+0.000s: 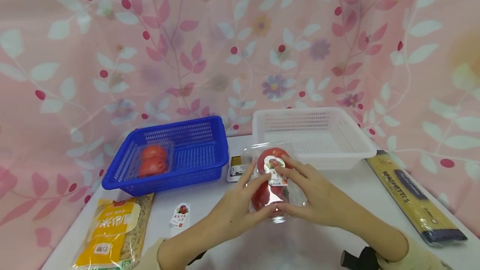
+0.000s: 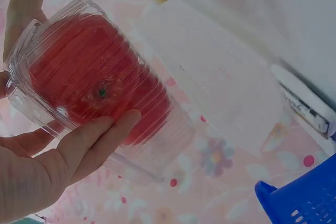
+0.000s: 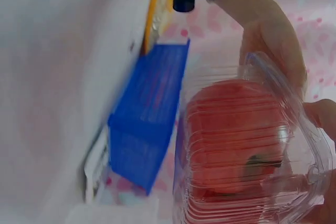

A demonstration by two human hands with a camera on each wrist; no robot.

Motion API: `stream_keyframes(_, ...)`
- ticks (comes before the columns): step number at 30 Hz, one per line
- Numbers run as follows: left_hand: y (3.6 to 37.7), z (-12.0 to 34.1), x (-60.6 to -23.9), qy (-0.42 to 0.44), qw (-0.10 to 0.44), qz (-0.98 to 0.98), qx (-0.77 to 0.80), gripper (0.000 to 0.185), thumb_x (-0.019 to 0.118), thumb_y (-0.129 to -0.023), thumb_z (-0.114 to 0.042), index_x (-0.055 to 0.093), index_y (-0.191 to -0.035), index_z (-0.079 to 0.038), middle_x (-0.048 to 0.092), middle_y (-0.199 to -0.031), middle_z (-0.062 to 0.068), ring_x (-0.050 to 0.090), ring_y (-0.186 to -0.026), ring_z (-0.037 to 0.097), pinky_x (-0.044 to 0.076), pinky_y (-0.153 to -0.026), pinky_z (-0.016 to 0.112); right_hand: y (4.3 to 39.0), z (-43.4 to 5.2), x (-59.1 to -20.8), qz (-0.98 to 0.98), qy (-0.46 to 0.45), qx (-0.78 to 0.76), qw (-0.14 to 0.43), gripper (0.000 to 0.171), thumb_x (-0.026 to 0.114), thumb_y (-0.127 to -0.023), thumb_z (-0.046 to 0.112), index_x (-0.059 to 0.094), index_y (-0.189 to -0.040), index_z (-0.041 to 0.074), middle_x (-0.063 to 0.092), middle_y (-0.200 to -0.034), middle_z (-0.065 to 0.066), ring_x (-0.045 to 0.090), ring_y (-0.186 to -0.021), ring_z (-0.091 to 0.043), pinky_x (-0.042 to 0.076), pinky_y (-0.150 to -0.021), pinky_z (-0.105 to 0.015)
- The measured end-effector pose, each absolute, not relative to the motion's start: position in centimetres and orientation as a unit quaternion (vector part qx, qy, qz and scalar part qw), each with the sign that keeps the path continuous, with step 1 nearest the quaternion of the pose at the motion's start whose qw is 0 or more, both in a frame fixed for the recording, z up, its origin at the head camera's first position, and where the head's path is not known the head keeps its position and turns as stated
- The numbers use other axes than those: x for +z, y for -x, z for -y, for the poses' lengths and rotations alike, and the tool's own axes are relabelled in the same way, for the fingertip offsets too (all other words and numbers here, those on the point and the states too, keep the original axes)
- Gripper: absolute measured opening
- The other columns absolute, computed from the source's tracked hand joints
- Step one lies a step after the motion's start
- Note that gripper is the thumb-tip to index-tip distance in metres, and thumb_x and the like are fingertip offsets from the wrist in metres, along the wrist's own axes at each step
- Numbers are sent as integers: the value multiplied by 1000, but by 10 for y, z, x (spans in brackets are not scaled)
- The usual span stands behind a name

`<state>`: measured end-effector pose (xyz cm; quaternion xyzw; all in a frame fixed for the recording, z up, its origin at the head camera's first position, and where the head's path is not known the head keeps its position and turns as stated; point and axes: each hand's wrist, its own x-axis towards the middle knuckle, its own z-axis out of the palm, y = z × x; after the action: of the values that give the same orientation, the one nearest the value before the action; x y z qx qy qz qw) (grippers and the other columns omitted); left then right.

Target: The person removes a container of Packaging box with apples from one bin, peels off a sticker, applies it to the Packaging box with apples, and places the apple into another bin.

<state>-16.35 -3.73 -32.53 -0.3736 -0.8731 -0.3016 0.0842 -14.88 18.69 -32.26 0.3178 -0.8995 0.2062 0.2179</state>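
Both hands hold a clear plastic clamshell box in the middle, lifted above the table. Two red tomatoes show through its walls, and a green stem mark is seen from below. My left hand grips the box's left side, thumb at the near edge. Around the right side curls my right hand, its fingertips on a white sticker with a tomato picture on the lid. A similar sticker lies on the table to the left.
A blue basket at the back left contains another box of tomatoes. The white basket stands behind the hands. A small dark-and-gold packet lies between them. A yellow pasta bag is left, a spaghetti pack right.
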Motion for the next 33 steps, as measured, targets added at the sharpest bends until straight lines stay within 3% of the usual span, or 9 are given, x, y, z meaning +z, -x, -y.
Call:
stream_keyframes(6, 192, 19, -312, 377, 81, 859, -338, 57, 64, -84, -39, 46, -135, -22, 20, -150, 7, 48, -118, 31, 52, -73, 30, 169, -204, -305, 908, -313, 192, 204, 73, 72, -75, 43, 42, -137, 19, 34, -143, -10, 42, -120, -31, 47, -83, -51)
stream_keyframes(12, 226, -4, -305, 385, 125, 849, -339, 50, 64, -85, -34, 52, -130, -15, 29, -146, 10, 48, -119, 27, 50, -79, 29, 193, -220, -301, 910, -302, 195, 206, 68, 71, -78, 37, 43, -135, 13, 31, -144, -14, 42, -118, -38, 45, -83, -55)
stream_keyframes(19, 266, -36, -294, 368, 151, 854, -335, 48, 63, -85, -36, 55, -128, -17, 37, -142, 10, 47, -120, 27, 50, -80, 32, 226, -244, -297, 910, -280, 220, 211, 65, 69, -81, 30, 41, -136, 11, 28, -145, -18, 36, -122, -44, 37, -88, -63)
stream_keyframes(25, 297, -69, -295, 370, 178, 851, -326, 46, 63, -85, -36, 56, -127, -16, 40, -140, 12, 47, -120, 28, 50, -82, 33, 255, -268, -294, 905, -264, 238, 233, 50, 60, -87, 24, 45, -133, 9, 30, -144, -19, 33, -124, -45, 31, -91, -65)
stream_keyframes(33, 326, -112, -308, 367, 178, 859, -311, 49, 59, -87, -43, 54, -129, -18, 37, -141, 11, 45, -122, 27, 47, -86, 34, 285, -298, -302, 907, -218, 253, 255, 40, 55, -91, 25, 51, -126, 5, 35, -140, -22, 43, -113, -45, 37, -84, -63)
